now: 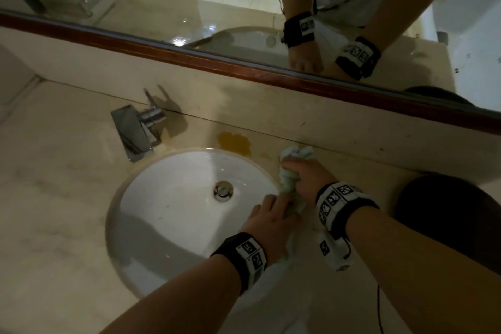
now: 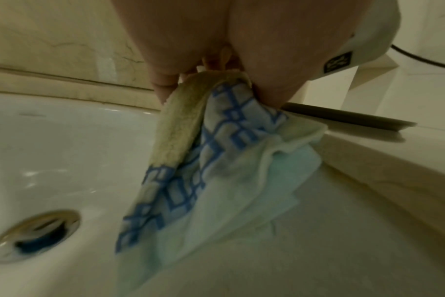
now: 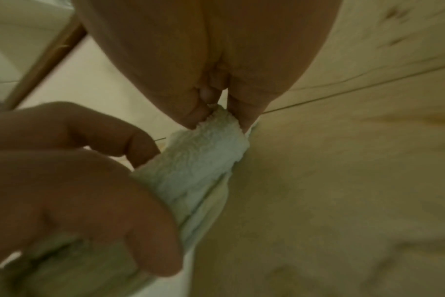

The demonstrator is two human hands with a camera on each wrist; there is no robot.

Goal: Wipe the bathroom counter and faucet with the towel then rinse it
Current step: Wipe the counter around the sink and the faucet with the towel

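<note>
A pale green towel (image 1: 291, 172) with a blue check pattern is bunched on the beige counter (image 1: 62, 171), at the right rim of the white sink (image 1: 162, 214). My right hand (image 1: 294, 171) grips its upper part. My left hand (image 1: 282, 210) grips the lower part, just below the right hand. In the left wrist view the towel (image 2: 216, 160) hangs from my left hand (image 2: 206, 66) over the basin's edge. The right wrist view shows my right hand (image 3: 216, 104) pinching the towel (image 3: 206, 154). The chrome faucet (image 1: 138, 127) stands far left of both hands.
A yellow-brown stain (image 1: 234, 141) lies on the counter behind the sink, just left of the towel. The drain plug (image 1: 223, 191) sits mid-basin. A wood-framed mirror (image 1: 244, 68) runs along the back. A dark round object (image 1: 455, 222) is below the counter's right end.
</note>
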